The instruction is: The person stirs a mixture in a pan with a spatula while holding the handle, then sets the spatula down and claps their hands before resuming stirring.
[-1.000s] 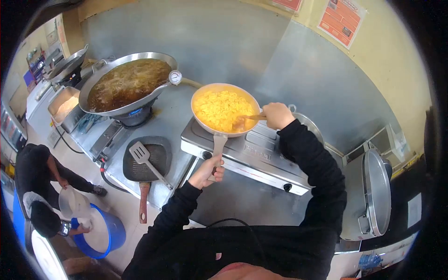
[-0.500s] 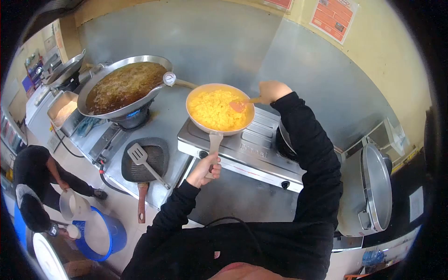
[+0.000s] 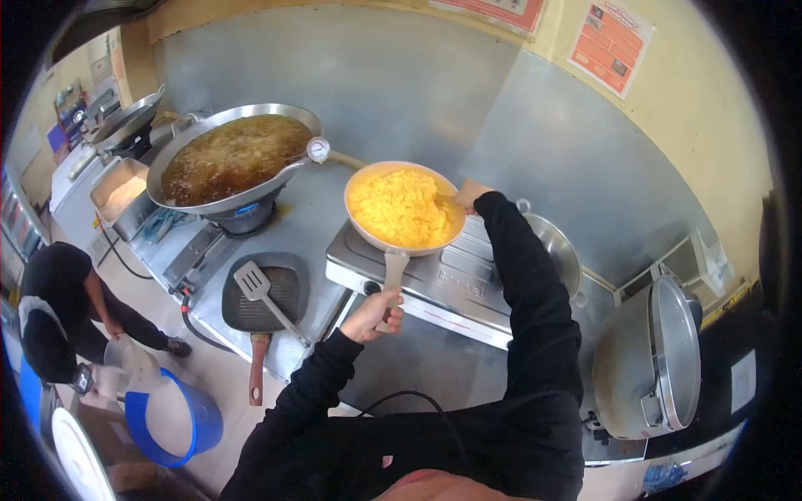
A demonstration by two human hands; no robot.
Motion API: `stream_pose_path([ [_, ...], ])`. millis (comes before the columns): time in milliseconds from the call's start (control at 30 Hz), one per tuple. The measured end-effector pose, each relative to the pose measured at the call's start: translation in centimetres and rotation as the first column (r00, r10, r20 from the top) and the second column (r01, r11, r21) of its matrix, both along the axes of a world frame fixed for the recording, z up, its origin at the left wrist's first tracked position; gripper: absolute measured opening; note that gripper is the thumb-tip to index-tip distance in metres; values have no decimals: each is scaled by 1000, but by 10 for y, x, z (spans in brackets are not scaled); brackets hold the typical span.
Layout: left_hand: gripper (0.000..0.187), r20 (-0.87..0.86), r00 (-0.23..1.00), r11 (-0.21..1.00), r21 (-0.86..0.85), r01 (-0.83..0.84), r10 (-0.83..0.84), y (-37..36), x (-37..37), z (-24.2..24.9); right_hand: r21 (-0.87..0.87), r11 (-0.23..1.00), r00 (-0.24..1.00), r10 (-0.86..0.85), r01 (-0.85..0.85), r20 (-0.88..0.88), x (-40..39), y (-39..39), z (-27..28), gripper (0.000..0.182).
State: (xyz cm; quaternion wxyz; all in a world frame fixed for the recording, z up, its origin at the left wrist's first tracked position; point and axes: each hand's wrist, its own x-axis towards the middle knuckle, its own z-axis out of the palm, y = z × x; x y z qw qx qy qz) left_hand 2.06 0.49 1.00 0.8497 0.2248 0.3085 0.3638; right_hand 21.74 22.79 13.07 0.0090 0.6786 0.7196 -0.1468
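Observation:
Yellow scrambled eggs (image 3: 393, 209) fill a light-coloured frying pan (image 3: 418, 250) over the left side of a silver gas stove (image 3: 459, 288). My left hand (image 3: 373, 315) is closed around the pan's beige handle (image 3: 395, 269). At the pan's right rim, my right hand (image 3: 472, 194) grips a spatula (image 3: 446, 201) whose blade is mostly hidden in the eggs. Part of that hand's grip is out of sight. Behind my right forearm sits a steel pan (image 3: 560, 250), partly covered by my sleeve.
A large wok (image 3: 292, 113) of bubbling oil, with a thermometer (image 3: 318, 149) on its rim, stands over a flame. A slotted turner (image 3: 253, 281) lies across a square grill pan (image 3: 242, 313). A big pot (image 3: 626, 376) is at right. Lower left, another person (image 3: 58, 284) works over a blue tub (image 3: 207, 417).
My right hand has come down and left, closer to the pan. The spatula blade, earlier visible on top of the eggs, is now mostly buried at their right side. My left hand keeps its hold.

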Motion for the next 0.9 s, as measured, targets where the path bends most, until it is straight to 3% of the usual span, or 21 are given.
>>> stream_pose_path([
  [33, 24, -16, 1000, 1000, 9, 16, -16, 0, -1, 2, 49, 997, 997, 67, -65, -41, -3, 7, -9, 53],
  [133, 24, 7, 1000, 1000, -1, 16, -16, 2, -1, -2, 105, 962, 963, 259, -251, -71, -7, 15, -17, 44],
  [167, 24, 4, 1000, 1000, -1, 10, -10, 2, -1, -2, 226, 875, 904, 420, -428, 82, -7, 14, -19, 41],
  [233, 25, 0, 1000, 1000, -4, 1, -1, 0, 0, 0, 351, 572, 670, 610, -741, 423, -8, 0, -22, 42],
  [367, 25, 46, 999, 1000, -21, 3, -2, 2, 1, -7, 480, 471, 672, 503, -740, 544, -15, -68, -5, 43],
  [467, 25, 65, 998, 999, -41, -3, 6, 1, 1, -6, 395, 574, 672, 418, -717, 612, -15, -115, -3, 49],
  [567, 25, 55, 998, 999, -47, -16, 19, 0, 0, -5, 462, 520, 692, 466, -719, 551, -8, -155, -12, 47],
  [667, 25, 63, 998, 999, -42, -18, 21, 1, 0, -5, 283, 606, 586, 385, -743, 713, -12, -175, -33, 43],
  [700, 24, 63, 998, 999, -36, -19, 22, 1, 1, -5, 352, 614, 676, 439, -706, 591, -10, -159, -56, 38],
  [767, 24, 58, 998, 999, -41, -24, 26, 1, 2, -8, 471, 672, 809, 368, -572, 457, -17, -135, -62, 36],
  [800, 24, 56, 998, 998, -50, -32, 35, 3, 2, -8, 563, 636, 849, 396, -528, 349, -17, -116, -60, 34],
  [833, 23, 52, 998, 997, -61, -41, 44, 1, 2, -8, 647, 594, 867, 437, -479, 241, -18, -96, -59, 32],
  [900, 23, 31, 997, 996, -62, -65, 67, -3, 4, -2, 594, 593, 832, 473, -544, 290, -2, -58, -30, 25],
])
